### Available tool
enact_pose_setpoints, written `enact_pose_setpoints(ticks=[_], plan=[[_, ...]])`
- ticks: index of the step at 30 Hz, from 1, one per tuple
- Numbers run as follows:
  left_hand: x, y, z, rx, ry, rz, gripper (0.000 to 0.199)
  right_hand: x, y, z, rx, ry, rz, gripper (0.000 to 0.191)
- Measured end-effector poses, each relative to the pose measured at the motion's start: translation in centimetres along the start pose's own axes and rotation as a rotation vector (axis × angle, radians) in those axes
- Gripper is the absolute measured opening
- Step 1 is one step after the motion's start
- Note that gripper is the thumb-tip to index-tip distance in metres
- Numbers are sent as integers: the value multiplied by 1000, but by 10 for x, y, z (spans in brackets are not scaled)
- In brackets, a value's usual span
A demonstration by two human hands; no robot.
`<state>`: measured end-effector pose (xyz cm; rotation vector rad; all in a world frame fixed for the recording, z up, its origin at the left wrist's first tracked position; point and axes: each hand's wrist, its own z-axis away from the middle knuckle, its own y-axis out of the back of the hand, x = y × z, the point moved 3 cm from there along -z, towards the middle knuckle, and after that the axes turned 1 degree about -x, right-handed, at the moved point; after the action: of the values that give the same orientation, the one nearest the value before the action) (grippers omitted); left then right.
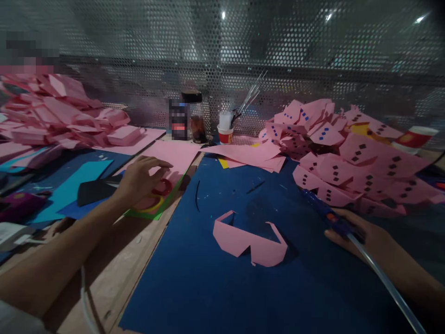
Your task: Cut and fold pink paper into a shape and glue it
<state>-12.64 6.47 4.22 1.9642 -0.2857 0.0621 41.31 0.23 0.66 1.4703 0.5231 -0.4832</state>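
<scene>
My right hand (361, 236) is wrapped round a blue hot glue gun (327, 213) with an orange detail. A long clear glue stick (385, 283) trails from its rear toward the lower right. The gun's nozzle points at the pile of pink paper glasses (368, 171) marked with dark squares. My left hand (142, 178) hovers at the left, fingers bent and apart, with nothing visible between them. Beside it lie scissors with red and yellow handles (153, 202), on pink and green paper. Pink paper glasses (248, 241) with folded arms stand on the blue board (194, 287).
Another heap of pink paper pieces (62, 111) fills the far left. A lidded jar (198, 123) and a paper cup (225, 132) holding thin sticks stand by the perforated metal wall (139, 60). A white cable (85, 297) runs along the lower left. Dark strips (255, 187) lie on the board.
</scene>
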Motion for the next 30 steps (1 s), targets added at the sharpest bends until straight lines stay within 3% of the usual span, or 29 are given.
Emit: enact_pose_setpoints(ticks=[9,19,24,27,30], plan=[[28,1,6,-32,-100,111,27,-6,-2,0,34,29,9,53],[47,-8,13,-102,-223,252,26,-33,-2,10,7,101,-42,48],[86,-5,33,-254,-335,430,38,-37,-3,12,11,124,-29,44],[113,-11,48,-336,-476,397,51,-39,-3,11,7,130,-46,44],[124,-19,55,-312,-572,367,38,-39,-4,11,17,141,-56,46]])
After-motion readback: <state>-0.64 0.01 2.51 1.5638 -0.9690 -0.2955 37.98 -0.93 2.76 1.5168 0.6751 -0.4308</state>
